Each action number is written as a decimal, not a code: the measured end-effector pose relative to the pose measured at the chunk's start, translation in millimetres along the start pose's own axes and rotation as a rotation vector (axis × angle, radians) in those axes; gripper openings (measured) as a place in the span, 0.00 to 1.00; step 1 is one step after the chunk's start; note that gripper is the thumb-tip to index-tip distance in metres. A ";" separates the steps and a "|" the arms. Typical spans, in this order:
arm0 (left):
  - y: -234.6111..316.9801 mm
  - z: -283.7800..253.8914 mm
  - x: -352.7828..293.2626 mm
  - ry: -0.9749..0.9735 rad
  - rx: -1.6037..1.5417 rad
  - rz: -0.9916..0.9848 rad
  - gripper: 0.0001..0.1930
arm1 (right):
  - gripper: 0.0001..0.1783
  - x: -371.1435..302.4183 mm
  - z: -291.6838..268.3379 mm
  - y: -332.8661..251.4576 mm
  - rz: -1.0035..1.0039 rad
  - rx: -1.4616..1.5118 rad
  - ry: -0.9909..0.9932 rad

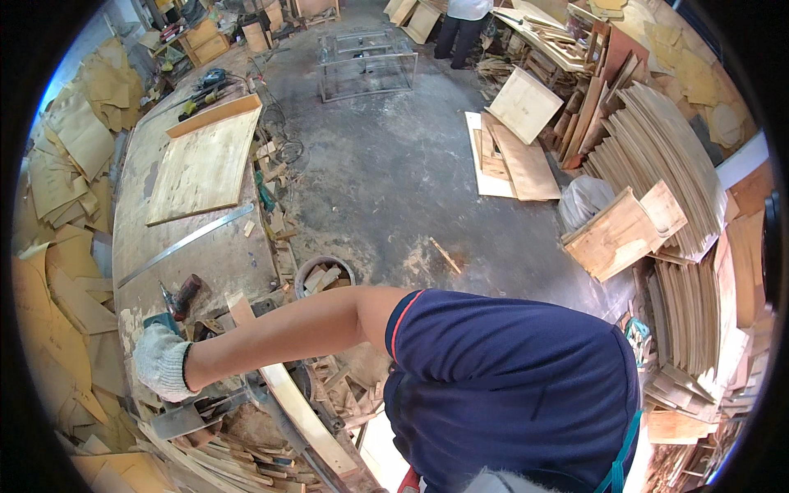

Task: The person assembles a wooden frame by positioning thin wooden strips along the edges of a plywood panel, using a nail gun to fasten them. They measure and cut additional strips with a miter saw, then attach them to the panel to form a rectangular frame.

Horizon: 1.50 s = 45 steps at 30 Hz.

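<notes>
My right arm reaches leftward across the lower picture from a navy sleeve. At its end my right hand [162, 361], in a pale knitted glove, is rounded and closed over the left bench; whatever it grips is hidden. Just beyond the knuckles lies a teal object [162, 321]. A screwdriver-like tool [174, 302] and a dark, reddish cylindrical piece [187, 294] rest near it. Below my forearm, a long pale wood strip [300, 411] lies slantwise beside a dark metal bar [179, 421]. My left hand is out of the picture.
A workbench [136, 246] carries a plywood panel [201, 168] and a metal straightedge [189, 244]. A bucket [348, 264] of offcuts stands beside it. A metal frame [367, 70] stands far off near a person [460, 29]. Stacked boards [666, 156] line the right side.
</notes>
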<state>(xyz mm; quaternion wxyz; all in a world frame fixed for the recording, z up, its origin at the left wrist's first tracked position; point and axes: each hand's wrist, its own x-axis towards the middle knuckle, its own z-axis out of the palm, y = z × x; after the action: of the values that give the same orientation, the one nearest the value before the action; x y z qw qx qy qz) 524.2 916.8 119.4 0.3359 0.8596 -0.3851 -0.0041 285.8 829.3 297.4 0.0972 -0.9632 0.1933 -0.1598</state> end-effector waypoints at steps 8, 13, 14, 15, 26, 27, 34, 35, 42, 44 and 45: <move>11.8 11.0 -3.8 -0.031 0.003 -0.023 0.21 | 0.14 0.8 7.8 2.9 0.011 0.064 0.080; 14.7 14.3 -5.1 -0.037 0.000 -0.023 0.21 | 0.13 5.6 10.9 -1.4 0.019 0.053 0.060; 14.7 13.9 -5.9 -0.036 0.002 -0.027 0.21 | 0.13 6.2 10.8 -1.6 0.016 0.051 0.053; 13.8 14.4 -5.4 -0.036 0.006 -0.031 0.21 | 0.13 6.4 11.0 -2.3 0.015 0.051 0.055; 10.8 11.2 -27.3 -0.001 -0.032 -0.033 0.22 | 0.13 -0.1 16.3 -0.1 0.042 0.047 0.158; 4.9 9.2 -40.1 0.028 -0.045 -0.036 0.23 | 0.12 -0.1 16.1 0.2 0.053 0.037 0.147; -86.8 -14.1 -296.8 0.354 -0.297 -0.425 0.23 | 0.13 -23.2 -21.6 19.0 -0.041 0.101 0.024; -105.6 -8.0 -339.4 0.405 -0.350 -0.559 0.23 | 0.13 -30.6 -32.2 19.9 -0.011 0.115 0.057; -177.6 -16.2 -578.3 1.018 -0.839 -1.347 0.24 | 0.30 -24.0 -25.5 9.5 -0.063 -0.088 -0.025; -191.6 -18.5 -613.2 1.105 -0.896 -1.408 0.24 | 0.31 -14.9 -22.8 23.2 -0.157 -0.193 0.080; -197.4 -25.7 -639.5 1.133 -0.733 -1.409 0.24 | 0.32 -7.3 -7.7 20.7 -0.216 -0.203 0.134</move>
<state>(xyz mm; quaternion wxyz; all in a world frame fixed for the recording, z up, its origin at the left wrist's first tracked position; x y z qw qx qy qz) 211.3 1451.0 -136.2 0.6383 0.6098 0.4610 0.0903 269.7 812.5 297.4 -0.0316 -0.9704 0.1096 -0.2130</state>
